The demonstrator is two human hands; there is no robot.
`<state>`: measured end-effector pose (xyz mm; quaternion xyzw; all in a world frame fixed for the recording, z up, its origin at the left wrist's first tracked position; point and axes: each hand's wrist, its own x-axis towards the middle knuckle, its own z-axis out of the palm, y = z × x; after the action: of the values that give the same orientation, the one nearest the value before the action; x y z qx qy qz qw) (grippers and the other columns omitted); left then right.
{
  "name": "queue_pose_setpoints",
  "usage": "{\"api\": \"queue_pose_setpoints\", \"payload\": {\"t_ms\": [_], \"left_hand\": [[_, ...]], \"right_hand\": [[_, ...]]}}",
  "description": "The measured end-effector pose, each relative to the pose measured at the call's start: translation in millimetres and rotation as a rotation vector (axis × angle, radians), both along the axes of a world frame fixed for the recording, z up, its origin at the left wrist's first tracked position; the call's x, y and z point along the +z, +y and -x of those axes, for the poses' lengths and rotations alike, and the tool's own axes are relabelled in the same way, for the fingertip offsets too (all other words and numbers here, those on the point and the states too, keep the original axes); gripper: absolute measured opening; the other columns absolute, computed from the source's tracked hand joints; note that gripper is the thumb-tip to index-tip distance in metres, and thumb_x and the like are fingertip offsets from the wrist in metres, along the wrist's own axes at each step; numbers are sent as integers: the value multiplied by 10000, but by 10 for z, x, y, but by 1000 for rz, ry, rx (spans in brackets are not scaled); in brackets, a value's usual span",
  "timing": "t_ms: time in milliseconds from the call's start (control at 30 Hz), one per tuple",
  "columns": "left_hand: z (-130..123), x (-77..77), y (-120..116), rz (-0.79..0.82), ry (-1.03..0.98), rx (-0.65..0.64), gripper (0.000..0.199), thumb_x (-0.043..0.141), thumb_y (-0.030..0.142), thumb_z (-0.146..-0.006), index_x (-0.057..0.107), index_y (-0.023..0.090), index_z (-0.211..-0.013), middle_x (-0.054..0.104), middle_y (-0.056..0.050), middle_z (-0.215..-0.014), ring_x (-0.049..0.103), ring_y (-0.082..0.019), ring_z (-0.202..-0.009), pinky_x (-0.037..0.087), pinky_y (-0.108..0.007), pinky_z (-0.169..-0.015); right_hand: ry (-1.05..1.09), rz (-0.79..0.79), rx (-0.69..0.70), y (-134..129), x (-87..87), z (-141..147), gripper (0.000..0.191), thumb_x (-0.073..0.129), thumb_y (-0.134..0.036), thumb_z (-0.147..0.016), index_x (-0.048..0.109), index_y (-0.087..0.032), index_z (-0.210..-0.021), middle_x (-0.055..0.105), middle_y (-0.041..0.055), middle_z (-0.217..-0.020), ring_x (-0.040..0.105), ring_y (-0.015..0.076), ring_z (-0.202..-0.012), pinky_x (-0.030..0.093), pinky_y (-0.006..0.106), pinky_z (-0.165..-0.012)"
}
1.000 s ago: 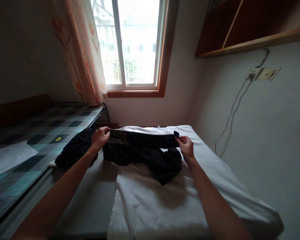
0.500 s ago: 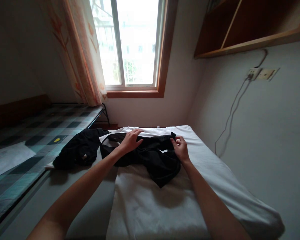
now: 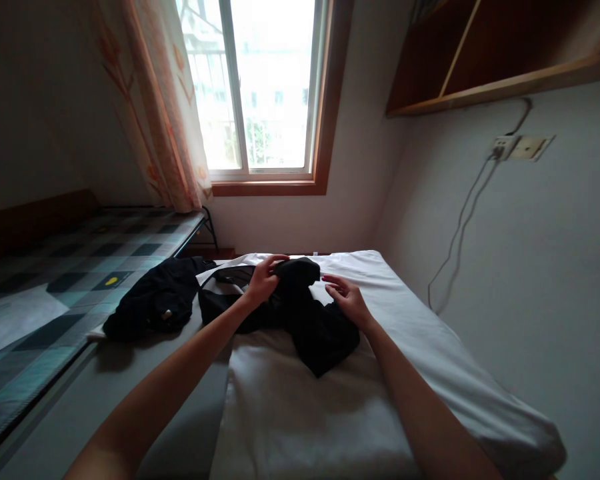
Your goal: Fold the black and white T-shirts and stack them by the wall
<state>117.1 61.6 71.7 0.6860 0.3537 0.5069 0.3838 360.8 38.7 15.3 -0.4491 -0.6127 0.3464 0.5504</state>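
Observation:
A black garment [image 3: 325, 337] lies spread on the white sheet [image 3: 300, 420], its near corner pointing toward me. My left hand [image 3: 264, 281] is closed on the garment's upper part, which is folded over beside the fingers. To the right, my right hand [image 3: 349, 300] hovers over the garment's right edge with its fingers apart and holds nothing. A second black cloth bundle [image 3: 155, 300] rests further left, at the bed's edge.
A checkered mattress [image 3: 145, 250] with a paper sheet [image 3: 20, 319] is at the left. Ahead are a curtain [image 3: 165, 107] and window. A wooden shelf [image 3: 505, 83] and a hanging cable [image 3: 460, 230] are on the right.
The garment's upper right end has been folded leftward to my left hand, which has closed on it. My right hand has let go of that end and opened.

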Motion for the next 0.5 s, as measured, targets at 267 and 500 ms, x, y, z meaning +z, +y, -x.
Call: {"api": "queue_pose_setpoints", "payload": {"t_ms": [267,500], "left_hand": [[796,28,46,227,-513,272,535,625,157,-676,547,204,-1202,684,-13,-903,631,-115,-697,505,-213,-616],[1394,11,-97,314,-755,365,405,526,21,-671,617,179,-1032,695,-6,-822,648,-129,-692,525,-210,-611]], "right_hand": [[-467,70,187,-29,-128,2,303,617,-410,-816,738,-177,-968,744,75,-838,677,207,-780,518,322,-742],[-632,46,207,-54,-55,23,500,472,-569,-865,659,-169,-630,663,41,-646,565,166,-629,402,273,-625]]}}
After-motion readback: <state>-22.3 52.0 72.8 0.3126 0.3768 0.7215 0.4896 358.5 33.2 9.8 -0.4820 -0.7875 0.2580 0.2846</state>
